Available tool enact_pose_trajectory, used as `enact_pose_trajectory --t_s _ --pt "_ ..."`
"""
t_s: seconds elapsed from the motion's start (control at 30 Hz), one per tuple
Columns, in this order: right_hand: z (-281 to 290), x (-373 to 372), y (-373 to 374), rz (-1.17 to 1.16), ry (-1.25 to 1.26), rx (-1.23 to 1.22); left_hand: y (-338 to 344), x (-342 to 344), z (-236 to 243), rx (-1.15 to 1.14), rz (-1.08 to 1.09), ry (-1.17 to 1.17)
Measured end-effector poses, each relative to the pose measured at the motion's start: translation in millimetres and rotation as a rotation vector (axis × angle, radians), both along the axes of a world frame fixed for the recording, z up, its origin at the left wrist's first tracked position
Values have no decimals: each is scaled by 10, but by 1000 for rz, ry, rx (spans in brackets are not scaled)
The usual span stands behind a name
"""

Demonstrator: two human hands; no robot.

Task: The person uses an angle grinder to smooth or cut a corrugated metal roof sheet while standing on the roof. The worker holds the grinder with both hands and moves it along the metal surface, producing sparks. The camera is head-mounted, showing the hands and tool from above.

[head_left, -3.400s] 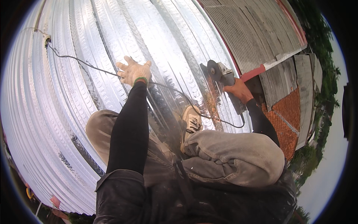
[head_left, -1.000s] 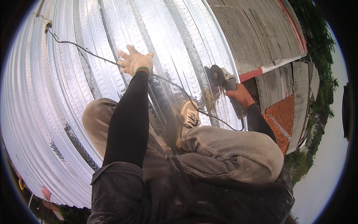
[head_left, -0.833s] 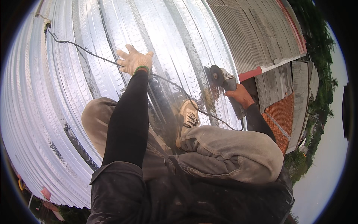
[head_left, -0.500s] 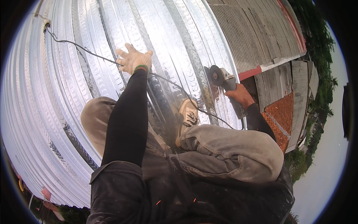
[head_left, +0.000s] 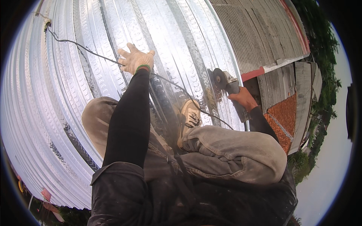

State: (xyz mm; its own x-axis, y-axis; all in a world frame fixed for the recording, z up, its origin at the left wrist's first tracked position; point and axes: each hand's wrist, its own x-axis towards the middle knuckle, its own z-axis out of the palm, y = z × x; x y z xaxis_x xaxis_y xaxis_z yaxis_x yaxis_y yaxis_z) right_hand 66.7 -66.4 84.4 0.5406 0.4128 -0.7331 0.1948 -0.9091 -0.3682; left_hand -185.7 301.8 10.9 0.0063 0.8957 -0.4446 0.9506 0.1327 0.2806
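My right hand [head_left: 244,98] is closed round the body of an angle grinder [head_left: 234,88]. Its dark disc [head_left: 219,78] stands at the metal surface near the right edge of the roof sheet. In a pale glove with a green cuff, my left hand [head_left: 136,60] lies spread and flat on the shiny corrugated metal sheet [head_left: 166,34], its fingers apart. A dark power cord [head_left: 177,86] crosses the sheet, runs behind my left wrist and carries on toward my right knee. How the disc's lower edge meets the metal is hard to make out.
My shoe [head_left: 189,115] rests on the sheet between my bent legs. Beyond the sheet's right edge lie an older weathered roof [head_left: 260,35], a red-and-white edge strip [head_left: 271,67] and an orange tiled patch [head_left: 283,115]. A cord connection [head_left: 47,23] sits at the far left.
The grinder and my right hand have shifted very slightly to the right and down. Orange sparks seen near my clothing earlier are gone. My left hand stays in place.
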Motion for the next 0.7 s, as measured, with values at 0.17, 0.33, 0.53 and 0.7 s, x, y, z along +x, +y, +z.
enact_pose_trajectory --t_s 0.17,0.33,0.53,0.7 --pt "-19 0 -46 3 -8 -38 -3 -10 -13 13 -2 -6" --pt "-21 11 -73 21 -8 -37 2 -15 -63 18 -2 1" --pt "59 -55 -62 -17 20 -31 2 1 -53 17 1 5" --pt "88 -68 -84 -15 29 -44 -1 4 -42 21 1 4"
